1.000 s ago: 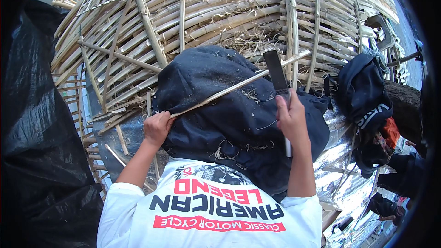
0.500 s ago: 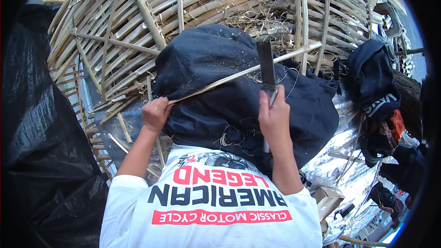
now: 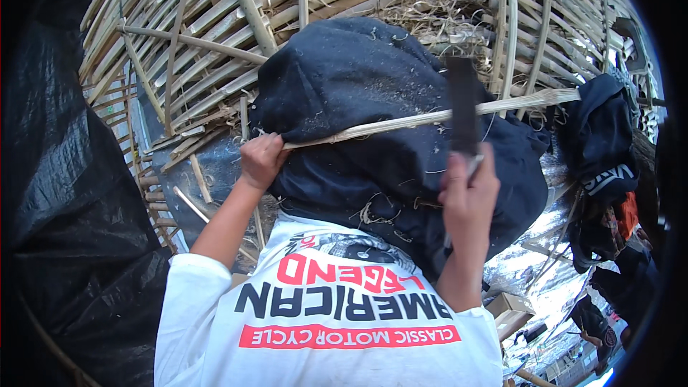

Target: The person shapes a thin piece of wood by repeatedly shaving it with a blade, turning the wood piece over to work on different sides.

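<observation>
My left hand [image 3: 262, 161] is closed round the near end of a pale split bamboo strip [image 3: 387, 126], which slants up to the right across my lap. In my right hand [image 3: 469, 192] is a knife with a broad, dark, straight blade [image 3: 462, 104], its fingers wrapped round the handle. The blade points away from me and crosses the strip, hiding a short piece of it. Whether its edge touches the bamboo I cannot tell. Dark cloth [image 3: 337, 86] dusted with shavings covers my legs under the strip.
Ahead lies a large slatted bamboo frame [image 3: 344, 0] strewn with curled shavings [image 3: 437, 21]. A black plastic sheet [image 3: 72, 193] hangs at the left. To the right are a dark garment [image 3: 602, 129], shiny silver sheeting [image 3: 548, 287] and a cardboard box [image 3: 510, 312].
My right hand and the knife have moved right along the strip. The bamboo's far end has swung right and slightly down, with more of its pale face showing. My left hand keeps its grip.
</observation>
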Demonstrator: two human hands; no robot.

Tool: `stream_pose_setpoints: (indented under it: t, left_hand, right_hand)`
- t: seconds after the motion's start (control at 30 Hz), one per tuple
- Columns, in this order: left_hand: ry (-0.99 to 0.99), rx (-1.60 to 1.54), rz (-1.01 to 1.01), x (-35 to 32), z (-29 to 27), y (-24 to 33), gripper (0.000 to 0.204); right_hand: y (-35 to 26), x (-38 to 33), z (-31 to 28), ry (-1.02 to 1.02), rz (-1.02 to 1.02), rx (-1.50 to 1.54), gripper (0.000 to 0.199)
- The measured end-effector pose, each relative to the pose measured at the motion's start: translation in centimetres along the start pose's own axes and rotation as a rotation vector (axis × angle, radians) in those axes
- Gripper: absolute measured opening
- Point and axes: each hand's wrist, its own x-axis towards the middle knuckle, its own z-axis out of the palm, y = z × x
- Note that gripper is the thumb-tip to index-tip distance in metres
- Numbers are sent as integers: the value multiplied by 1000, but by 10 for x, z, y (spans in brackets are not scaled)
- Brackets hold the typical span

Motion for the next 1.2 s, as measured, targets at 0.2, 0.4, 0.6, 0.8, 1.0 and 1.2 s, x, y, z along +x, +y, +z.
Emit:
stream_pose_setpoints:
  t: [0.2,0.4,0.6,0.8,1.0,1.2]
  left_hand:
    - [-53,23,-9,6,-12,-3,24]
    - [-18,-19,-18,1,0,0,25]
    - [-66,-37,2,8,-5,-1,25]
    - [-125,-63,11,-4,-7,-10,23]
    - [-169,-115,-32,2,-6,0,22]
    - [-226,-175,-93,2,-12,5,22]
  right_hand:
    - [28,-10,32,-33,-6,-60,19]
    - [6,-10,24,-89,38,-98,22]
    - [4,-7,6,-152,107,74,19]
    - [15,-27,37,-397,-182,-232,26]
    - [24,-28,46,-199,-47,-143,19]
    - [7,-10,35,-135,93,57,27]
